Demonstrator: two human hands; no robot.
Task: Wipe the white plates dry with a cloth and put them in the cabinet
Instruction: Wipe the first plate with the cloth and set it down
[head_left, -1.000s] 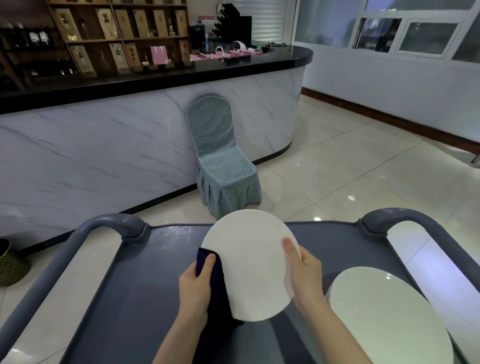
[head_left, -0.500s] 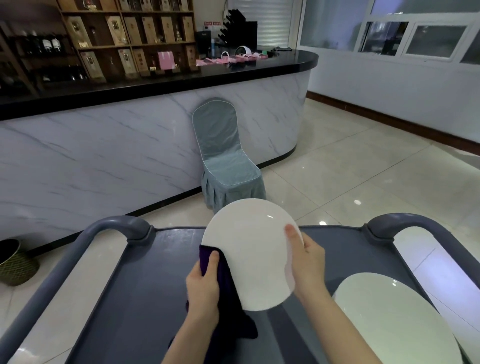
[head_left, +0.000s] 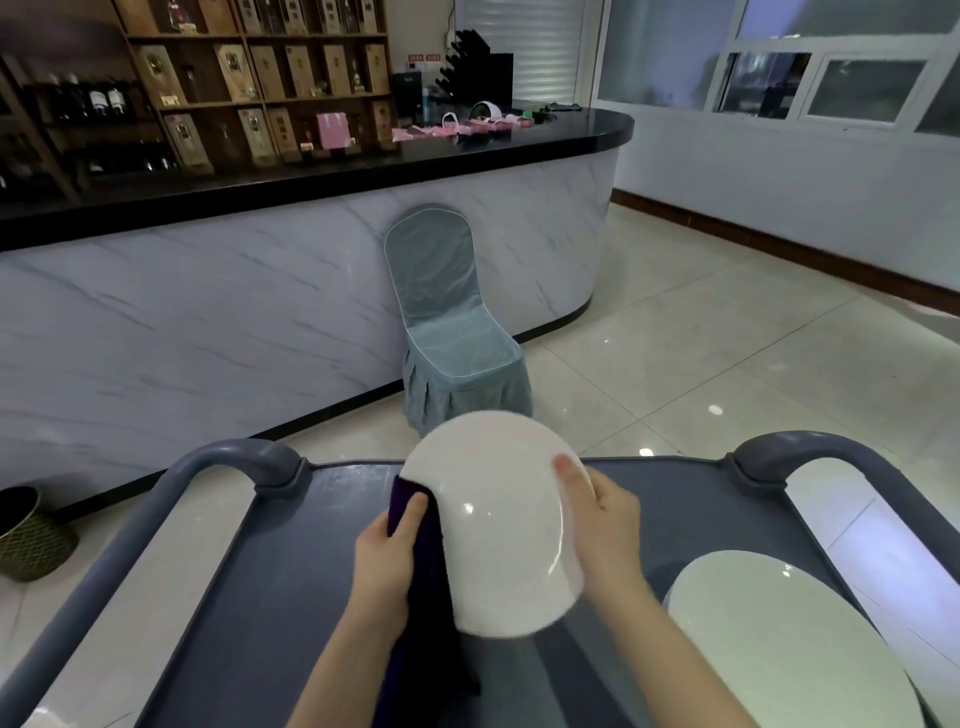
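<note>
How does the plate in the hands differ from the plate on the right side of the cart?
The held plate is raised and tilted; the cart plate lies flat on the cart. The right hand grips the held plate and the left hand holds a dark cloth at its edge; no hand touches the cart plate. Both are round and white.

You stand in a restaurant's bar area — a curved, marble-fronted counter (head_left: 260, 291) backed by wooden shelves (head_left: 249, 78) of bottles and boxed liquor. A cloth-covered banquet chair (head_left: 452, 322) sits against it, beyond your grey service cart (head_left: 270, 571).
</note>
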